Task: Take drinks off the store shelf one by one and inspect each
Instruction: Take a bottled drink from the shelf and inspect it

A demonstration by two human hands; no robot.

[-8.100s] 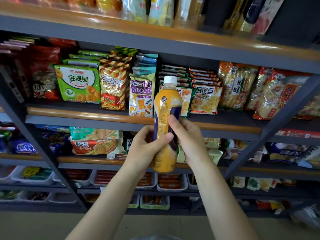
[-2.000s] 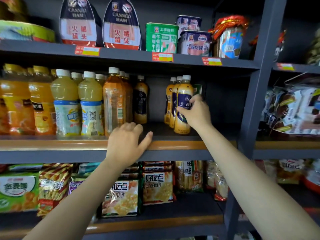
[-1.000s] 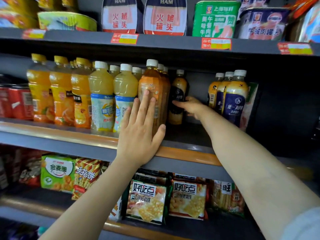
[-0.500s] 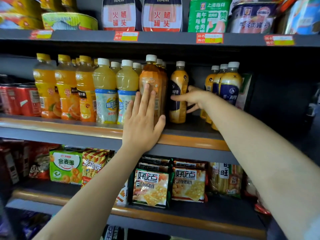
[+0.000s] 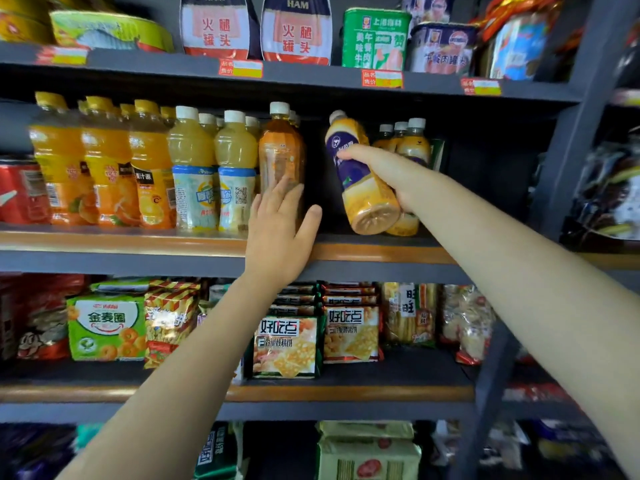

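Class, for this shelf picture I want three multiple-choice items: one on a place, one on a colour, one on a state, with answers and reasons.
1. Where is the green tin?
A. on the shelf above the drinks
B. beside the biscuit packs
C. on the floor

2. What colour is the cap of the bottle in the right hand?
A. yellow
B. white
C. red

3. How is that bottle held?
A. upright on the shelf
B. lying flat
C. tilted, base off the shelf

Answers:
1 A: the tin stands one level above the drinks row.
2 B: its cap shows white at the top.
3 C: its base faces the camera, clear of the shelf, while the left hand rests open beside an orange bottle.
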